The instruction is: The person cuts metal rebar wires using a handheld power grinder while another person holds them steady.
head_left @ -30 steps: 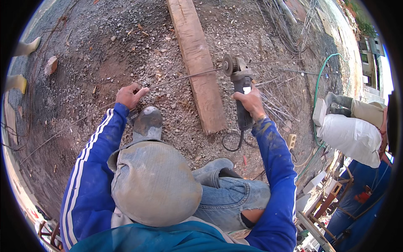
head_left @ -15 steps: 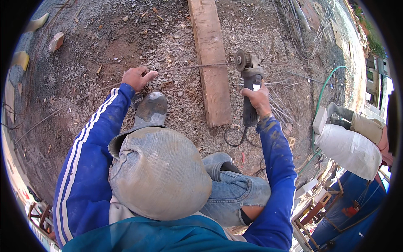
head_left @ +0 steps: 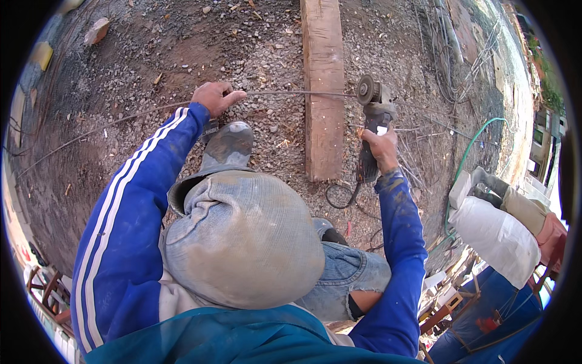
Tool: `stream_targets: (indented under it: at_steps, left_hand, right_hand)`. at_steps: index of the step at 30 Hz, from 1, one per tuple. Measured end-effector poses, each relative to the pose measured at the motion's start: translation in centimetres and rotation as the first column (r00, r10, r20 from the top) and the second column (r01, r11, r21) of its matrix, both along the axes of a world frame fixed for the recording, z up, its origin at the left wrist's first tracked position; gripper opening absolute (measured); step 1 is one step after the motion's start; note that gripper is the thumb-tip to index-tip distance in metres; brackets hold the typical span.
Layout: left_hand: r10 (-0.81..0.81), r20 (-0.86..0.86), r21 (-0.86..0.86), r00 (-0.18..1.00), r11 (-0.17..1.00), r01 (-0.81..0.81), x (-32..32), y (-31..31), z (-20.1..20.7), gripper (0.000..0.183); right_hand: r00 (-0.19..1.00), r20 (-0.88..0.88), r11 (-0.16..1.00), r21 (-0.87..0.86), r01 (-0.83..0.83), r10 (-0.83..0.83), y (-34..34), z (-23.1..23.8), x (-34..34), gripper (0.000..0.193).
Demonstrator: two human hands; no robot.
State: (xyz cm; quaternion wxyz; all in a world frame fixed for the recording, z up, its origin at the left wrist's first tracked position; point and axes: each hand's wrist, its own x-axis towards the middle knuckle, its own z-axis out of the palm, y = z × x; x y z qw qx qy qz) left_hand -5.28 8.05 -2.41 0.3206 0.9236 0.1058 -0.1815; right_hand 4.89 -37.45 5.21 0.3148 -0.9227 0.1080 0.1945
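Observation:
My left hand (head_left: 216, 99) is closed around a thin metal rod (head_left: 273, 93), with the thumb pointing right along it. The rod runs from the far left, over the ground, and lies across a thick wooden beam (head_left: 323, 54). Past the beam's right side, its end meets the disc of an angle grinder (head_left: 382, 110). My right hand (head_left: 384, 148) is wrapped around the grinder's body, its cord trailing below. Small orange flecks show beside my right thumb. Whether the disc spins cannot be made out. My boot (head_left: 229, 145) stands on the gravel below my left hand.
Gravelly soil (head_left: 260, 54) surrounds the beam. Loose wires and thin rods (head_left: 467, 67) lie at the upper right, near a green hose (head_left: 470, 148). Another person's boots and trousers (head_left: 515, 203) are at the right, beside a white sheet (head_left: 494, 233). A broken brick (head_left: 97, 31) sits far left.
The view has shifted, so beam, rod and hands appear farther right. Orange flecks now show by my right thumb. The rod stretch right of the disc no longer shows plainly. Both grips are unchanged.

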Motion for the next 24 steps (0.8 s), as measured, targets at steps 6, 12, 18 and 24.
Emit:
stream_targets:
  at_steps: [6,12,18,24]
  left_hand:
    - [-0.026,0.000,0.005,1.000,1.000,0.026,0.1,0.2,-0.4,0.058]
    - [-0.019,0.006,-0.014,1.000,1.000,0.019,0.2,0.3,-0.3,0.057]
    - [-0.019,-0.002,-0.011,1.000,1.000,0.019,0.4,0.0,0.1,0.057]
    - [-0.022,-0.002,0.005,1.000,1.000,0.022,0.2,0.4,-0.3,0.058]
  right_hand:
    - [0.999,0.029,0.999,-0.027,-0.019,0.020,-0.6,-0.1,-0.6,0.060]
    - [1.000,0.015,0.999,0.038,-0.017,0.016,0.3,1.2,-1.2,0.058]
    - [0.998,0.059,0.998,-0.066,-0.022,0.026,0.1,1.2,-1.0,0.057]
    - [1.000,0.004,1.000,-0.030,0.000,0.000,0.7,1.5,-0.9,0.058]
